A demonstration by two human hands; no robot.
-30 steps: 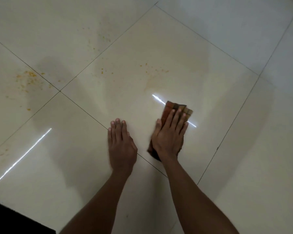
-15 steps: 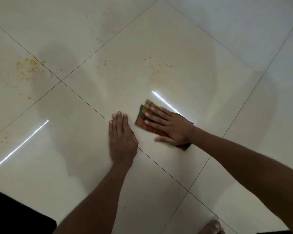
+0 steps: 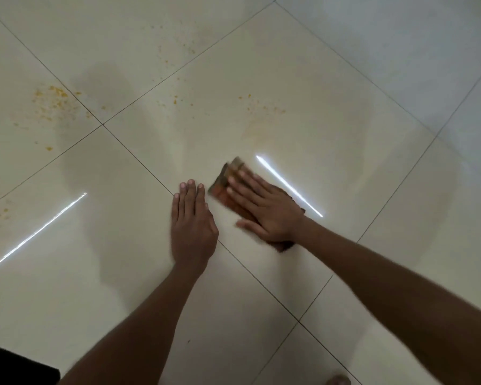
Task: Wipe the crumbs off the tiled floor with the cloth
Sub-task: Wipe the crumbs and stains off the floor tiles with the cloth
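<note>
Little moved since half second ago: crumbs (image 3: 53, 104) scattered far left on floor (image 3: 372, 112); left hand (image 3: 192, 223) flat, fingers together, just beside cloth (image 3: 228, 184); right hand (image 3: 264, 209) spread flat, pressing cloth; toe (image 3: 338, 380) at bottom edge.

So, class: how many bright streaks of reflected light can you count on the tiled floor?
2. One streak lies left of the left hand; the other runs beside the right hand pressing the cloth, partly hidden.

No text, label, brand, number or sign can be read anywhere: not on the cloth (image 3: 228, 187) and not on the floor tiles (image 3: 331, 112).
</note>
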